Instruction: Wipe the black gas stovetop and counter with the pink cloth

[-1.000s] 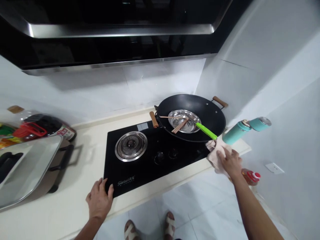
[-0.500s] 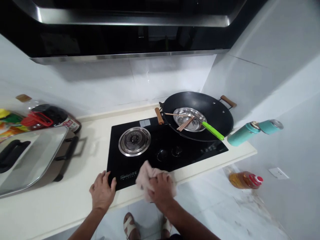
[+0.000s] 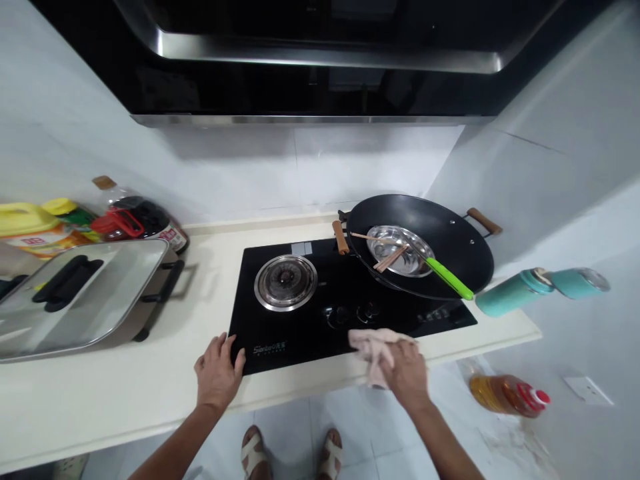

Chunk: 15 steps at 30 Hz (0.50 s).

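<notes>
My right hand (image 3: 406,371) presses a pale pink cloth (image 3: 373,347) against the front edge of the black glass cooktop (image 3: 300,343), with part of the cloth hanging over the counter's edge. At the cooktop's front left corner, my left hand (image 3: 219,373) rests with fingers spread, holding nothing. A round metal burner (image 3: 285,283) is set in the left half of the cooktop. On the right half stands a black wok (image 3: 460,250) with wooden handles. Inside it lie a steel bowl (image 3: 393,237), several chopsticks (image 3: 391,257) and a utensil with a green handle (image 3: 450,279).
A lidded electric pan (image 3: 125,287) stands on the left counter, with sauce bottles (image 3: 165,230) behind it. Right of the wok is a teal flask (image 3: 510,293). An oil bottle (image 3: 507,395) stands low at the right. The range hood (image 3: 320,87) hangs overhead.
My right hand has slid the cloth rightward along the cooktop's front edge. My left hand stays at the corner. The camera view has shifted a little.
</notes>
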### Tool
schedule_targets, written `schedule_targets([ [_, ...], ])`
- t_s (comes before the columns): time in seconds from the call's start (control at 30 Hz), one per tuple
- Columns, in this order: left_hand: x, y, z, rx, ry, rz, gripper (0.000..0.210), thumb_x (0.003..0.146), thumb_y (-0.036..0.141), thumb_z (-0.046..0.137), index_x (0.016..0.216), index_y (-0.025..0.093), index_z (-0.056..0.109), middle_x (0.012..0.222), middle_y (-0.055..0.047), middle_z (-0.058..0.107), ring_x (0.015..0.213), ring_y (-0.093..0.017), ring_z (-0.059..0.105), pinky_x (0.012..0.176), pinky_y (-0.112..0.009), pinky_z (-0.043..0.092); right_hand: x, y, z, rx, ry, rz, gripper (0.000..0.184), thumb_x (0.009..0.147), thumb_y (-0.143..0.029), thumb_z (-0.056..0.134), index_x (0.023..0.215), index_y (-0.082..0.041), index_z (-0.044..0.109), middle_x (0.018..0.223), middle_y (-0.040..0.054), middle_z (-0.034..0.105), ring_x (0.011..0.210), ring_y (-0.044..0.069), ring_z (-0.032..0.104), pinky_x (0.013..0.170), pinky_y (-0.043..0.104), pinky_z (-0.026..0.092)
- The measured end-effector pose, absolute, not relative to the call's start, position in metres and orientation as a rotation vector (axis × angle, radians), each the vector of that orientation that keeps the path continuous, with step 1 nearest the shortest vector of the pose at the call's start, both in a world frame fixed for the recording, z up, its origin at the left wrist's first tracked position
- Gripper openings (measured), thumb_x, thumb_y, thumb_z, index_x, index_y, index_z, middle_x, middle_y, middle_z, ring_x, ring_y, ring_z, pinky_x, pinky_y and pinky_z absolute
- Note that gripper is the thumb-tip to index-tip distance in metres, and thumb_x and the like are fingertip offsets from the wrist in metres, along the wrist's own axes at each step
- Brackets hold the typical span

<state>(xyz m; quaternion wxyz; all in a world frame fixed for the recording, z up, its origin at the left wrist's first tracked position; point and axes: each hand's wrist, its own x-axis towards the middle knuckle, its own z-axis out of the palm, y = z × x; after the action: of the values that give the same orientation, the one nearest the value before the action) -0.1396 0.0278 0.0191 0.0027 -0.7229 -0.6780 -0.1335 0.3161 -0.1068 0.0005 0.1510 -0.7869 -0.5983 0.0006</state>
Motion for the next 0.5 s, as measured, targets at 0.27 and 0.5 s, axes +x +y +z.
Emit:
schedule_targets([
  [0.27,-0.141,0.028,0.018,-2.271,-2.109,-0.391,0.052,0.104,0.045,0.034,0.138,0.015,0.060,0.152,-0.020,0.058,0.147,-0.033,0.047,0.114,-0.055,0.039,0.388,-0.043,0.041,-2.733,-1.405,0.114,0.058,0.105,-0.050,0.033,0.134,-0.013,0.066,0.129,0.0198,0.066,0.118,0.035,0.061,0.095,0.048,0.051],
  [0.5,-0.143,0.026,0.014,-2.269,-2.085,-0.416,0.050,0.103,0.043,0.038,0.137,0.015,0.063,0.152,-0.021,0.059,0.145,-0.036,0.049,0.111,-0.057,0.042,0.356,0.060,0.079,-2.611,-1.697,0.523,0.053,0.101,-0.055,0.048,0.137,-0.021,0.068,0.140,0.0140,0.068,0.132,0.031,0.061,0.110,0.042,0.045],
])
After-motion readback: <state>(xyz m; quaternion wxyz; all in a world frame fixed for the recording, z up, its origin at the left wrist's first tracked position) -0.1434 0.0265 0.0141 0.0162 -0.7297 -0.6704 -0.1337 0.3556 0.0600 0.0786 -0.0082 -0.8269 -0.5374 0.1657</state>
